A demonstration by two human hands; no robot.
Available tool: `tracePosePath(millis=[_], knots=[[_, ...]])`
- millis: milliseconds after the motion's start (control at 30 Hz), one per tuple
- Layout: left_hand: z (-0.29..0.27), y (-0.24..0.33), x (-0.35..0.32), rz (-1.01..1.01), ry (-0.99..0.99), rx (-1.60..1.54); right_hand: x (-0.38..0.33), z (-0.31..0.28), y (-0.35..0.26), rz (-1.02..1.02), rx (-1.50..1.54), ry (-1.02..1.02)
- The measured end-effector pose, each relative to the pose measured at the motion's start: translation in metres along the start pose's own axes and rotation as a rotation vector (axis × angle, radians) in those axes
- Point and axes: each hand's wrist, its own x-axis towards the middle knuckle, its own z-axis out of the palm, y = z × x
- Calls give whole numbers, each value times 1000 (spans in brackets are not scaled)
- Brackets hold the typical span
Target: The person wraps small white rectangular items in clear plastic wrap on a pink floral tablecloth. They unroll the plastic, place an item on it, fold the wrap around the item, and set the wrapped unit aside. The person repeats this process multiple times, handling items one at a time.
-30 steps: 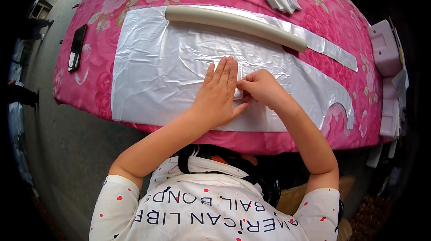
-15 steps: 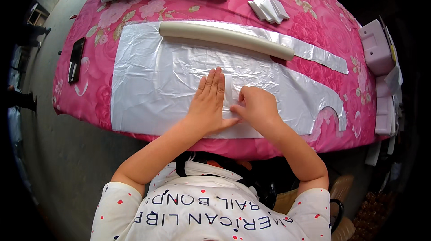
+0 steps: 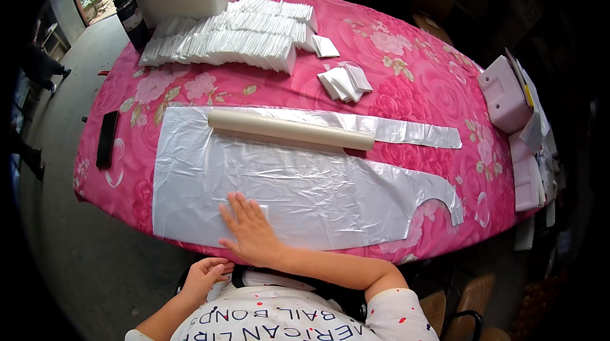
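A thin white plastic apron (image 3: 318,204) lies flat and wrinkled on the table, its curved cutout toward the right. My right hand (image 3: 253,233) presses on its near part, fingers spread and palm down. A narrow pale strip (image 3: 264,211) shows beside its fingers; what it is I cannot tell. My left hand (image 3: 204,277) is down at the table's near edge, close to my body. Its fingers are curled together, and anything between them is hidden. A long cream-coloured tube (image 3: 291,130) rests across the far side of the apron.
A pink flowered cloth (image 3: 438,74) covers the table. At the back stand rows of folded white packets (image 3: 222,49), a white foam box (image 3: 184,1) and a dark bottle (image 3: 131,20). A few packets (image 3: 345,82) lie apart. A phone (image 3: 107,140) is left; pink foam boxes (image 3: 505,94) are right.
My left hand has left the apron and dropped to the table's near edge. My right hand has moved left and opened from a pinch to lie flat. The view has shifted, showing more of the table's back.
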Motion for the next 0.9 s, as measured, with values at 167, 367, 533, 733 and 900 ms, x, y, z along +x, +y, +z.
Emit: tracePosePath(millis=[167, 367, 533, 733, 900], knots=[[2, 0, 13, 81, 88, 24, -12, 4, -44, -162, 245, -245], [34, 83, 18, 469, -16, 940, 2, -71, 29, -281, 95, -166], [86, 151, 75, 597, -215, 512, 27, -173, 126, 58, 219, 363], [192, 222, 207, 409, -143, 238, 79, -247, 291, 550, 669, 594], [258, 242, 290, 356, -79, -68, 90, -252, 353, 778, 166, 519]])
